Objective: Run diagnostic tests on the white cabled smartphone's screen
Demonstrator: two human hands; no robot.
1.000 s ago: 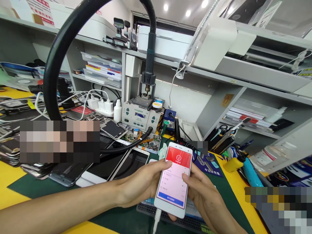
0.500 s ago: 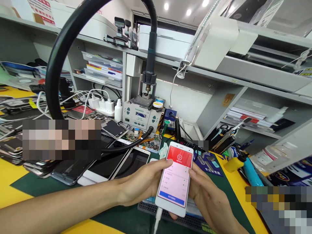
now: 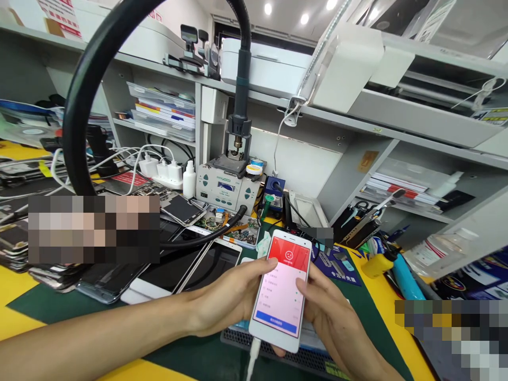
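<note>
A white smartphone (image 3: 278, 332) is held upright and slightly tilted above the green mat, its screen lit. The screen has a red top with a round face icon, a list below, and a blue bar. My left hand (image 3: 240, 291) grips its left side, thumb on the edge of the screen. Around the right side goes my right hand (image 3: 329, 301), with its thumb over the screen; its other fingers are mostly hidden behind the phone. A white cable (image 3: 253, 355) is plugged into the phone's bottom end.
Several phones and screens (image 3: 174, 264) lie at left. Behind stands a grey hot air station (image 3: 226, 185) with a thick black hose (image 3: 75, 116) arching over. A tray of circuit boards (image 3: 250, 235) sits before it. At right are a yellow bottle (image 3: 379, 264) and a clear bottle (image 3: 440, 254).
My right thumb has moved from the phone's right edge inward over the screen. The whole view has shifted slightly, while both hands keep the phone.
</note>
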